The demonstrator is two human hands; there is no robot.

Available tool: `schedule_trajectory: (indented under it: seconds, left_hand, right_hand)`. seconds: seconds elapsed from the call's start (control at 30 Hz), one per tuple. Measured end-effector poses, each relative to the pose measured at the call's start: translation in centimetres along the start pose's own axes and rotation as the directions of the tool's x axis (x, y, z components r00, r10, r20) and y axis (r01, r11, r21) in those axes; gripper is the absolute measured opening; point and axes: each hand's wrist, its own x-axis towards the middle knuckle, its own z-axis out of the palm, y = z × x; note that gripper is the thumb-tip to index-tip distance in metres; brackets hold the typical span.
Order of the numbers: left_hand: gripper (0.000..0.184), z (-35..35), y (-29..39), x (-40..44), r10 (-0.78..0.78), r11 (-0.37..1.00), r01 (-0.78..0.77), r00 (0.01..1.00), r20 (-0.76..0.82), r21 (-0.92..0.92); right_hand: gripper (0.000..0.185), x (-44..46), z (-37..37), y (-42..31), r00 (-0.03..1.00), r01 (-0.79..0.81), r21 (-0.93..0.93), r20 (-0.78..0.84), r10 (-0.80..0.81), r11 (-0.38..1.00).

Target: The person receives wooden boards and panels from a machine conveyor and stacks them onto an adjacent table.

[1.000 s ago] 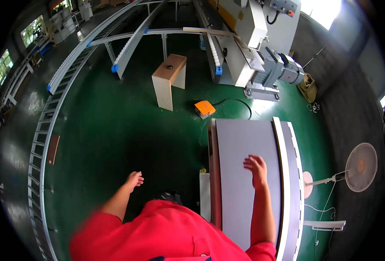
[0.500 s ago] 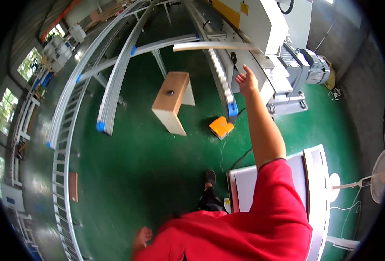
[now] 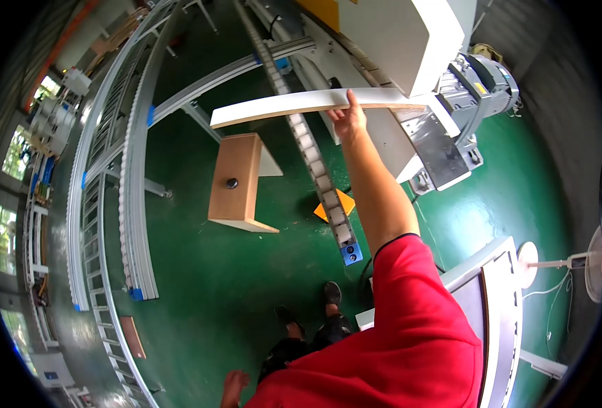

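Note:
A long narrow white board with a brown edge lies across the roller rail, its right end at the machine. My right hand is closed on the board near its middle, the thumb on the white top face and the fingers underneath. Low in the view, beside the red shirt, my left hand hangs over the floor with its fingers slightly apart and nothing in it.
A brown-topped wooden stool stands left of the rail. An orange pedal lies on the floor beside the rail's end. More roller rails run along the left. At the lower right are a grey-topped table and a fan.
I have moved forward, away from the table and up to the machine. My right hand has reached out and taken hold of the white board. My left hand has dropped low beside my body.

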Motion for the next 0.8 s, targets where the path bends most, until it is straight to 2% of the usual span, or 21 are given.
schedule_trajectory:
  seconds: [0.07, 0.13, 0.2, 0.3, 0.4, 0.47, 0.5, 0.53, 0.6, 0.67, 0.7, 0.77, 0.8]
  left_hand:
    - [0.033, 1.4, 5.1, 0.2, 0.023, 0.999, -0.024, 0.999, 0.034, 0.023]
    - [0.032, 1.9, 8.5, 1.4, 0.054, 0.998, -0.057, 0.996, 0.067, 0.03]
    - [0.032, 1.6, 11.6, 3.6, 0.104, 0.994, -0.106, 0.99, 0.099, 0.021]
    - [0.032, 2.8, 18.5, 4.2, 0.189, 0.98, -0.194, 0.976, 0.112, 0.041]
    - [0.031, 5.4, 26.7, 4.4, 0.371, 0.927, -0.371, 0.898, 0.236, -0.049]
    - [0.031, 7.7, 31.3, 5.8, 0.491, 0.871, -0.462, 0.803, 0.337, -0.168]
    - [0.033, 9.1, 33.7, 5.7, 0.531, 0.846, -0.479, 0.733, 0.424, -0.233]
    - [0.035, 10.5, 36.1, 5.3, 0.554, 0.83, -0.481, 0.657, 0.512, -0.282]
    - [0.037, 14.2, 40.4, 2.4, 0.551, 0.826, -0.461, 0.541, 0.635, -0.324]
    - [0.038, 17.5, 42.3, -0.3, 0.534, 0.827, -0.447, 0.433, 0.726, -0.342]
    - [0.039, 19.0, 42.4, -1.9, 0.526, 0.818, -0.468, 0.37, 0.766, -0.335]
    - [0.038, 21.5, 41.0, -3.0, 0.394, 0.849, -0.466, 0.246, 0.885, -0.249]
    - [0.037, 22.5, 40.1, -3.6, 0.325, 0.855, -0.477, 0.188, 0.927, -0.203]
  right_hand:
    - [0.049, 1.0, -0.1, -0.3, 0.999, 0.043, -0.027, -0.026, -0.043, 0.999]
    - [0.043, 1.3, 0.2, -0.3, 0.988, 0.079, -0.067, -0.128, -0.087, 0.995]
    - [0.037, 0.2, 0.8, -0.2, 0.947, 0.204, -0.154, -0.221, -0.235, 0.967]
    - [0.038, -4.0, 0.8, -0.6, 0.943, 0.192, -0.138, -0.248, -0.221, 0.972]
    - [0.035, -9.9, -0.2, -1.9, 0.938, 0.226, -0.134, -0.236, -0.253, 0.965]
    - [0.039, -14.7, -1.2, -3.5, 0.936, 0.259, -0.082, -0.225, -0.271, 0.962]
    - [0.039, -18.0, -1.1, -4.3, 0.909, 0.329, -0.08, -0.242, -0.338, 0.941]
    - [0.039, -21.6, -1.7, -4.8, 0.871, 0.401, -0.074, -0.278, -0.405, 0.913]
    - [0.035, -28.0, -4.7, -6.8, 0.846, 0.467, 0.019, -0.299, -0.441, 0.884]
    - [0.028, -35.7, -7.4, -8.8, 0.8, 0.548, 0.045, -0.319, -0.508, 0.835]
    - [0.025, -39.4, -9.3, -9.7, 0.738, 0.597, 0.01, -0.4, -0.544, 0.802]
    - [0.021, -46.8, -12.8, -12.3, 0.645, 0.693, 0.007, -0.455, -0.614, 0.721]
    - [0.022, -50.2, -15.1, -13.5, 0.546, 0.756, -0.068, -0.482, -0.685, 0.651]
